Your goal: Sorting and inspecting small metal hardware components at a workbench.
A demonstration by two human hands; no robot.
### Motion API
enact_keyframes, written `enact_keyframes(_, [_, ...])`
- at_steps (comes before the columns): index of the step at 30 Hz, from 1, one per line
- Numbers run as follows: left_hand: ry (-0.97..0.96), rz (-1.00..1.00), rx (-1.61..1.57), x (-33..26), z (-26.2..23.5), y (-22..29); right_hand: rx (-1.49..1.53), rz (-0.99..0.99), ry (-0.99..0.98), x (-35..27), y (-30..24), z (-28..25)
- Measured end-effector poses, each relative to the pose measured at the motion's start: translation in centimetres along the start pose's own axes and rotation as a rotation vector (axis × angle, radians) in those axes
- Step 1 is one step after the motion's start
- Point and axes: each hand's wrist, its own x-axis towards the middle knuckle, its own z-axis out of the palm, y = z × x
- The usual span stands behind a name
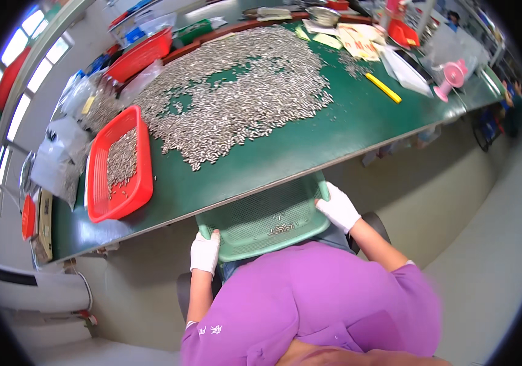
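A green mesh basket (239,235) rests over my lap, its far side reaching under the table's front edge. My left hand (206,252), in a white glove with bare fingertips, is closed on the basket's left rim. On the other side, my right hand (338,208), gloved the same way, grips the right rim. A small cluster of short metal pins (281,229) lies on the basket's bottom near its right. Across the tabletop spreads a wide layer of similar small silvery pieces (230,116), with bare patches of green showing through.
A red plastic tray (144,177) with more pieces stands on the green table (236,174) at left, beside clear plastic bags (59,161). Toward the right lie a yellow cutter-like stick (383,88) and a small pink fan (452,77). Another red bin (145,53) stands farther back.
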Motion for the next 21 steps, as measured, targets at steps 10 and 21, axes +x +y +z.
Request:
enact_keyframes(10, [0.008, 0.017, 0.134, 0.9, 0.2, 1.4, 0.01, 0.083, -0.15, -0.7, 0.9, -1.4])
enact_keyframes(21, [0.06, 0.111, -0.041, 0.6, 1.1, 0.6, 0.058, -0.027, -0.085, -0.9, 1.3, -1.2])
